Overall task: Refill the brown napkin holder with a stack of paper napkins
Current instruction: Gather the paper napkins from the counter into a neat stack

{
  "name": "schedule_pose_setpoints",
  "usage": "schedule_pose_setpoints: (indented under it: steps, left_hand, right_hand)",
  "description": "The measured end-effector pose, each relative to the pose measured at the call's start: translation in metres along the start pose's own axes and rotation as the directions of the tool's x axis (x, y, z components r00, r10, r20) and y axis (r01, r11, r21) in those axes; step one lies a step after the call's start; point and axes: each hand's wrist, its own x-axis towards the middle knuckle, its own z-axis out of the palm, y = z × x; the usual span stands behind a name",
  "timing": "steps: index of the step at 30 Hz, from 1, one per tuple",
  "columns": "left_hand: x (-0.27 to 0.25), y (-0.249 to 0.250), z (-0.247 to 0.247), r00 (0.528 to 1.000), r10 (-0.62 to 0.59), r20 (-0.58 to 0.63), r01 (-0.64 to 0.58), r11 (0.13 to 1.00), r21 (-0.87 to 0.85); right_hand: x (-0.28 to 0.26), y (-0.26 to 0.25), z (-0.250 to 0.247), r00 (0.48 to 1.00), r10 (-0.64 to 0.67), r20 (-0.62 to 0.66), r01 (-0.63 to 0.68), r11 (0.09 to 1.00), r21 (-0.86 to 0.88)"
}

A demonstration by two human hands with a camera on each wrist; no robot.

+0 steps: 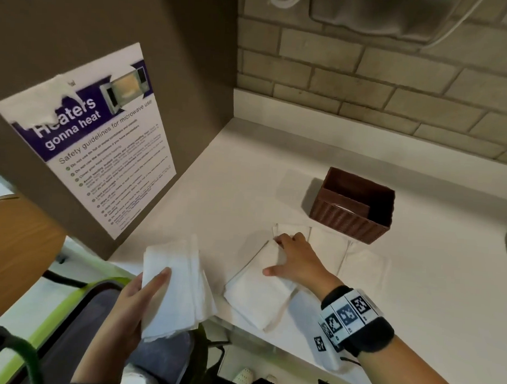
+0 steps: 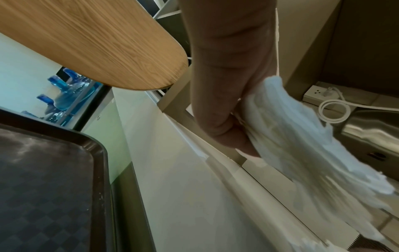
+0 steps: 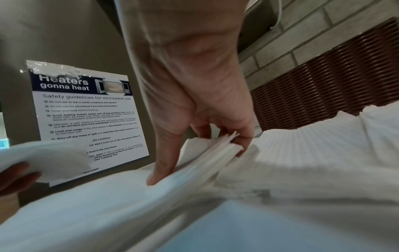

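Observation:
The brown ribbed napkin holder stands on the white counter, its top open and a bit of white showing inside. In front of it lie several loose white napkins. My right hand grips a stack of napkins lying on the counter: the fingers curl over its far edge and the thumb lies on its near side. In the right wrist view those fingers pinch the stack's edge, with the holder's wall just behind. My left hand holds a second napkin stack off the counter's front left.
A brown panel with a microwave safety poster bounds the counter on the left, and a brick wall stands behind. Below the left hand are a black tray and a wooden board. A white cable is coiled nearby.

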Motion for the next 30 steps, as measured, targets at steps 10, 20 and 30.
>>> schedule_pose_setpoints:
  steps: [10,20,30]
  left_hand:
    - [0.023,0.014,0.011,0.999,0.043,-0.025,-0.042,0.998,0.036]
    - [0.05,0.028,0.083,0.967,0.143,0.21,-0.2,0.937,0.286]
    - [0.043,0.025,0.158,0.886,-0.135,0.444,-0.029,0.939,0.344]
  right_hand:
    - [0.0,-0.01,-0.005,0.996,0.006,0.084,0.002,0.995,-0.103]
    - [-0.095,-0.044,-0.106,0.913,-0.304,0.273,0.261,0.948,0.184]
    - [-0.05,-0.024,-0.082,0.975,-0.207,0.086,0.193,0.97,0.147]
